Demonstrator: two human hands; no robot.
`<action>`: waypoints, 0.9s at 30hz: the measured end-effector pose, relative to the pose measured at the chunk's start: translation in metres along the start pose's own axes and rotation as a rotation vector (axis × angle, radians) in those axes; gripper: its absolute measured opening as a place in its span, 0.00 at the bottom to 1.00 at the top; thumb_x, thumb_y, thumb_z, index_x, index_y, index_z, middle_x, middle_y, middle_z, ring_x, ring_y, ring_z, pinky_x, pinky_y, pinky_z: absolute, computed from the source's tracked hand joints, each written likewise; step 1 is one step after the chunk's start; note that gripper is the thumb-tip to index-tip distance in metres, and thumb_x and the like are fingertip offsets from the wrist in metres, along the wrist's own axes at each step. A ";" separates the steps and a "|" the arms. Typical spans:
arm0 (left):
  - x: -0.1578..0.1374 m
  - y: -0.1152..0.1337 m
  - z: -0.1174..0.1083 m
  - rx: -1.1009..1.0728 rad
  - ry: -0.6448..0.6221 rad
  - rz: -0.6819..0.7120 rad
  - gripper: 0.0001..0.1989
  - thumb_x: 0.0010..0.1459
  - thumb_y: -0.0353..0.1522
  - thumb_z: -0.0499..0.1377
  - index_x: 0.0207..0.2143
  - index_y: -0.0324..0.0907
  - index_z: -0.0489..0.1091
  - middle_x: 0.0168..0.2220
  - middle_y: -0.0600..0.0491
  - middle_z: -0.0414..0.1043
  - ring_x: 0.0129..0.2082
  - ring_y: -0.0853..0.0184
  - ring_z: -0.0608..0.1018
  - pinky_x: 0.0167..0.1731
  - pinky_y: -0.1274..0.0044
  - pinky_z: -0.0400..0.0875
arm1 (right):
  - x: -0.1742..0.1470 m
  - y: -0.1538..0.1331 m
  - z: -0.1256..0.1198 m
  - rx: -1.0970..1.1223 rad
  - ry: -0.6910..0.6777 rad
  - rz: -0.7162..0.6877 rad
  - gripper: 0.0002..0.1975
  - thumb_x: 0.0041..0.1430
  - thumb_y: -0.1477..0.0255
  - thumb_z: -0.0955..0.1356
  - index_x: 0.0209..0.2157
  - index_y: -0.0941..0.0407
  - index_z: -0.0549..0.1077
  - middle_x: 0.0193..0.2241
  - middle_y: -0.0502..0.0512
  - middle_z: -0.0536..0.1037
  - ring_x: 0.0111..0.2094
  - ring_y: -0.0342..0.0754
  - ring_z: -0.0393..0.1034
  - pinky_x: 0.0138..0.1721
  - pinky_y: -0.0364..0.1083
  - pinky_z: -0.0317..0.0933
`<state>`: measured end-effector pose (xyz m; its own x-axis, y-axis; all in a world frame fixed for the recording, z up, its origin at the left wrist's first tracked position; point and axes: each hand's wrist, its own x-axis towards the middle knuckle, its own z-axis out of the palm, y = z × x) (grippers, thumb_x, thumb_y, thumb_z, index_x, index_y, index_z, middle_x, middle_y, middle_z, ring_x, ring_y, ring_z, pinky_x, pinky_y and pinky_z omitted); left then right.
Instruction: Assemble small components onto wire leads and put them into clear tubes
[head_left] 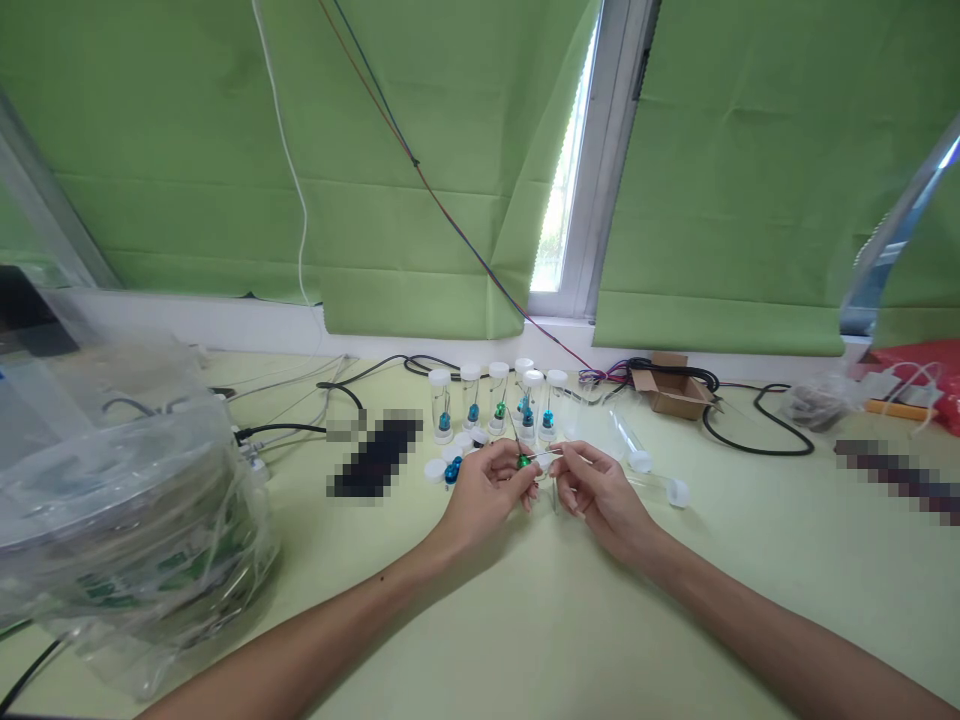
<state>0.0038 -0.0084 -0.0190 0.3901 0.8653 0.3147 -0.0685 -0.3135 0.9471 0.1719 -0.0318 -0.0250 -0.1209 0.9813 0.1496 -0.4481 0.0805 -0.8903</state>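
Observation:
My left hand (480, 490) is closed in a pinch on a small shiny green piece (523, 462) with a thin dark stem rising from it. Facing it, my right hand (604, 495) has its fingers pinched together near a slim whitish piece (546, 459), which spans the gap between both hands; its kind is too small to make out. Just behind the hands stand several clear tubes with white caps (440, 405), holding blue or green pieces with thin stems. A loose blue piece (453, 469) lies beside a white cap (435, 471), left of my left hand.
Clear tubes (630, 440) lie to the right of my hands. An open cardboard box (671, 388) and black cables (757, 425) are along the back. At left sits a large plastic-wrapped reel (135, 540). A blurred dark object (379, 457) lies left of the tubes.

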 end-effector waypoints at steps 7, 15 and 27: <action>-0.005 0.000 0.002 0.108 -0.012 0.028 0.12 0.58 0.38 0.59 0.40 0.40 0.69 0.24 0.55 0.69 0.24 0.69 0.74 0.25 0.77 0.71 | 0.001 0.002 -0.001 0.007 0.042 -0.002 0.16 0.55 0.59 0.72 0.27 0.58 0.71 0.21 0.47 0.71 0.16 0.37 0.61 0.16 0.38 0.50; -0.011 0.002 0.003 0.572 -0.019 0.290 0.09 0.61 0.34 0.56 0.40 0.41 0.72 0.31 0.52 0.76 0.28 0.69 0.76 0.32 0.77 0.70 | 0.003 0.005 -0.003 -0.007 0.028 0.007 0.21 0.56 0.58 0.71 0.19 0.57 0.65 0.11 0.45 0.66 0.10 0.36 0.54 0.14 0.40 0.46; -0.008 0.003 0.002 0.296 -0.011 0.114 0.08 0.59 0.36 0.57 0.38 0.41 0.70 0.24 0.55 0.71 0.22 0.70 0.74 0.26 0.79 0.70 | 0.000 0.004 0.002 -0.033 0.085 0.007 0.16 0.54 0.57 0.71 0.31 0.56 0.71 0.17 0.45 0.70 0.12 0.37 0.58 0.13 0.38 0.48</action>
<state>0.0027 -0.0171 -0.0190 0.4057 0.8139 0.4159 0.1566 -0.5102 0.8457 0.1684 -0.0316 -0.0283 -0.0479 0.9930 0.1080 -0.4179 0.0783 -0.9051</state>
